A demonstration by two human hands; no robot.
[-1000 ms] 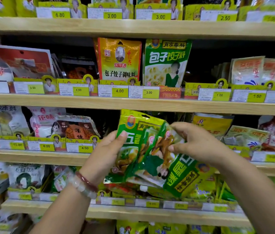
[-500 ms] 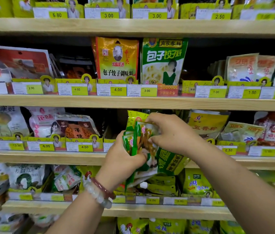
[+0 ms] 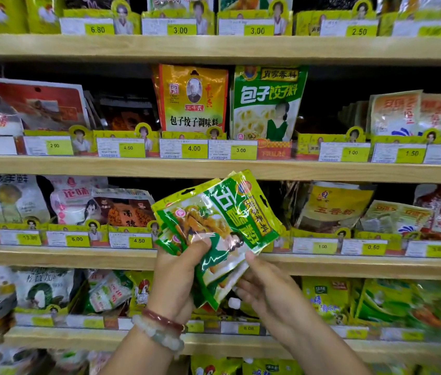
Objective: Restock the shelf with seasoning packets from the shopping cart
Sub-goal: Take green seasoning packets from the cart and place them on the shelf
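Both hands at green seasoning packets (image 3: 222, 228), left hand (image 3: 178, 277) fingers gripping, right hand (image 3: 265, 290) fingers pinching

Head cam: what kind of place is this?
Most likely a grocery store's seasoning aisle: wooden shelves stocked with packets, yellow price tags along the edges, and both hands, left and right, holding green seasoning packets.
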